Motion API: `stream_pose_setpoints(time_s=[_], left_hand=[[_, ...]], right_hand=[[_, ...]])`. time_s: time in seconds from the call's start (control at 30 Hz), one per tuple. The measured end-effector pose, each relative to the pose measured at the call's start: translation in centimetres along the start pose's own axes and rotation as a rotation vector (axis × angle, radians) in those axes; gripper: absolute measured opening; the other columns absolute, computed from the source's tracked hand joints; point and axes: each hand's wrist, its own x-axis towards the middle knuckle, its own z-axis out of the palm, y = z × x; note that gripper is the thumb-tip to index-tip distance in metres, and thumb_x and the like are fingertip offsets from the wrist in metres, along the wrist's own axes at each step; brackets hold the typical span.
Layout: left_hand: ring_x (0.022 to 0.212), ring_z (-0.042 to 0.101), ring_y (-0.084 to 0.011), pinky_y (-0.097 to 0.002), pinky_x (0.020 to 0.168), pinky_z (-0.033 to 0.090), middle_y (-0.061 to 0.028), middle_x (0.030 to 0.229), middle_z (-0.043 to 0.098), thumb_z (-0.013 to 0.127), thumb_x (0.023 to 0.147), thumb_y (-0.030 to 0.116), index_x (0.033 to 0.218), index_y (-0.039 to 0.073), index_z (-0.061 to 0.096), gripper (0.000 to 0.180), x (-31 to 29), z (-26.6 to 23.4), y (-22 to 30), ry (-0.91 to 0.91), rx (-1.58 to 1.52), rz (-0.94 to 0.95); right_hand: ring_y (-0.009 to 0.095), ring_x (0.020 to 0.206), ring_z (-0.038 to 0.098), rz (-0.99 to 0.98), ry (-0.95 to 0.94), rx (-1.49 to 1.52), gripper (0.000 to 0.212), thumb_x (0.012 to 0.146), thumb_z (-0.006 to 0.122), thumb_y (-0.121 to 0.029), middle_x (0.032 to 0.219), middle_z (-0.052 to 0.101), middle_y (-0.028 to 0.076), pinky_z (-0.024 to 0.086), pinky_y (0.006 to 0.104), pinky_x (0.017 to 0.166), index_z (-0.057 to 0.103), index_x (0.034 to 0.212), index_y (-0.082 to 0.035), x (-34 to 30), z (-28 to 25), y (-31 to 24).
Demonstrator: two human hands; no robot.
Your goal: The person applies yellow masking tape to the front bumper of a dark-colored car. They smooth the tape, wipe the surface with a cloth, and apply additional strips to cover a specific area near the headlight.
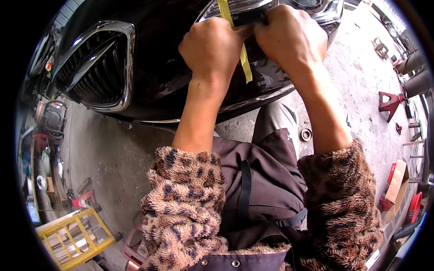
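Both hands are raised side by side at the front of a glossy black car bumper (156,63), just below a headlight (312,5). My left hand (211,49) is closed in a fist, its thumb pointing toward the right hand. My right hand (291,38) is also closed, its fingertips turned in toward the left thumb. Whatever lies in the fingers is hidden behind the knuckles. A strip of yellow tape (245,63) runs down over the headlight and bumper, passing behind the left thumb; its lower end hangs past the hands.
A chrome-framed grille (133,54) is at the left. On the concrete floor are a ring-shaped part (306,134), a red jack stand (390,105) and a cardboard box (398,189) at right. A yellow metal frame (97,244) stands lower left.
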Motion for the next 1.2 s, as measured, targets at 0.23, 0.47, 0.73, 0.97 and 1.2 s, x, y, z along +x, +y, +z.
stream_pose_setpoints(time_s=[0.23,0.47,0.73,0.97,1.2], left_hand=[[0.058,0.066,-0.0369,-0.0426,0.052,0.051,-0.0134,0.058,0.064,0.075,0.078,0.056,0.062,0.007,0.071,0.051,0.0,0.1,0.0,-0.003,-0.043,0.001],[0.061,0.069,-0.0365,-0.0427,0.053,0.054,-0.0156,0.062,0.067,0.080,0.072,0.054,0.066,0.005,0.073,0.050,0.2,-0.4,1.1,-0.042,-0.001,-0.038],[0.048,0.061,-0.0347,-0.0400,0.047,0.047,-0.0121,0.050,0.059,0.080,0.069,0.060,0.054,0.005,0.066,0.058,0.1,0.0,0.4,0.027,-0.018,-0.023],[0.046,0.059,-0.0326,-0.0393,0.046,0.044,-0.0113,0.049,0.057,0.072,0.078,0.062,0.056,0.006,0.066,0.061,0.0,0.3,1.1,-0.010,-0.071,-0.056],[0.051,0.049,-0.0435,-0.0467,0.045,0.037,-0.0168,0.051,0.052,0.072,0.080,0.059,0.055,0.006,0.058,0.060,-1.3,-2.8,-4.2,-0.006,0.121,-0.134]], right_hand=[[0.035,0.088,0.072,0.300,-0.084,0.328,0.035,0.075,0.069,-0.038,0.088,0.074,0.018,0.056,0.0410,0.084,0.078,0.094,-0.010,0.6,1.1,0.9],[0.034,0.086,0.073,0.462,-0.011,0.719,0.031,0.073,0.070,-0.034,0.084,0.074,0.018,0.055,0.0407,0.084,0.078,0.087,-0.008,0.3,3.1,1.7],[0.015,0.078,0.062,0.571,0.244,0.896,0.033,0.083,0.070,-0.027,0.085,0.073,0.010,0.049,0.0301,0.074,0.075,0.094,0.004,-2.7,3.9,11.3],[0.004,0.062,0.047,0.668,0.064,1.104,0.019,0.090,0.067,-0.016,0.070,0.059,-0.003,0.034,0.0220,0.056,0.072,0.091,0.003,-11.6,4.9,14.1],[0.002,0.055,0.043,0.729,0.061,1.247,0.014,0.092,0.068,-0.017,0.069,0.056,-0.006,0.030,0.0197,0.049,0.069,0.092,-0.003,-14.7,7.6,15.0]])
